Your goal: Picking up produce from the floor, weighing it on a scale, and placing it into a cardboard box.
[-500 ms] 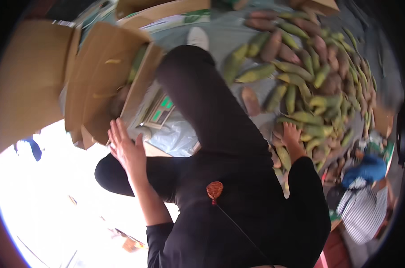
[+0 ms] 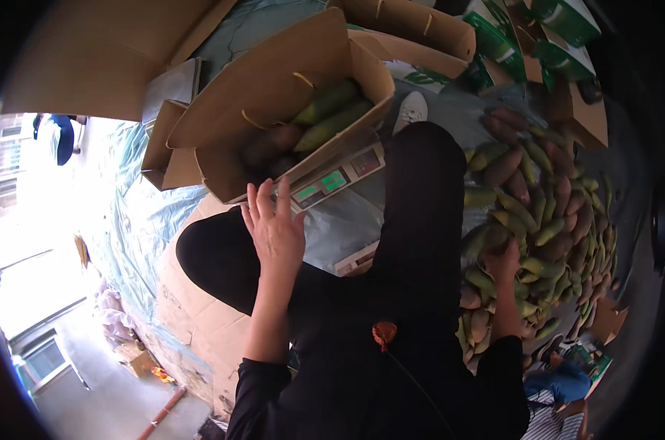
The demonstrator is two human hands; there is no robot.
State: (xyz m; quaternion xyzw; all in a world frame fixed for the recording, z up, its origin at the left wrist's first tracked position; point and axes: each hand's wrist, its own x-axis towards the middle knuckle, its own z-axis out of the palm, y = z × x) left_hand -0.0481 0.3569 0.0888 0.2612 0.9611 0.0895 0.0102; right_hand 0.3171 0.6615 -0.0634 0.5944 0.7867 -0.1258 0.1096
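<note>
"Vegetables (image 2: 549, 232), long, green and reddish: where do we have them?"

"Piled at our right side; a few more lie inside the cardboard box (image 2: 274, 82), ahead and to our left."

"Hands?"

"Well apart. Left hand (image 2: 278, 236): fingers spread at the box's near edge. Right hand (image 2: 502, 262): curled in at the pile; we cannot tell whether it grips one."

"Handling estimate?"

"Firm, fairly heavy, probably smooth-skinned; likely to bruise if dropped. We'd take each round its thick middle, not by the tapered tip."
</note>
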